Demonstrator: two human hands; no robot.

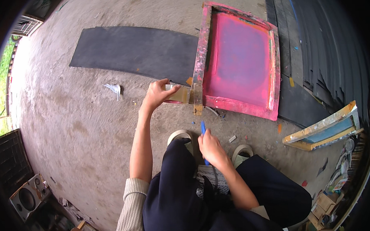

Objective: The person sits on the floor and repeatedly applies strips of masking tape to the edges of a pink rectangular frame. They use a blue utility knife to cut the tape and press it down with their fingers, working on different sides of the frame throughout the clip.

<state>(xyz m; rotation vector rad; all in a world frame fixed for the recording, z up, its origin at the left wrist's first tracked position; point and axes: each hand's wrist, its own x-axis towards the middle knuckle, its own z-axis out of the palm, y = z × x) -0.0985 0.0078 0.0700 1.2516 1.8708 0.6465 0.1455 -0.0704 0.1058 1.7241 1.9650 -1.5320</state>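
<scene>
Clamping onto a tape roll (177, 94), a person's left-hand grip (154, 95) held it just beside the near left corner of a pink-stained frame (242, 106), while the right-hand grip (213, 148) was closed around a slim blue tool (203, 127). Left of the frame, a dark sheet (136, 47) covered some floor (90, 132).

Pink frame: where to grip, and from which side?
I'd grip the pink frame by its near rail, right of its middle, coming from the person's side. That straight bar faces the person and borders the mesh, so a grip there should avoid pressing it. Skip the near-left corner: brown tape is on it, and the left hand is close by.
</scene>
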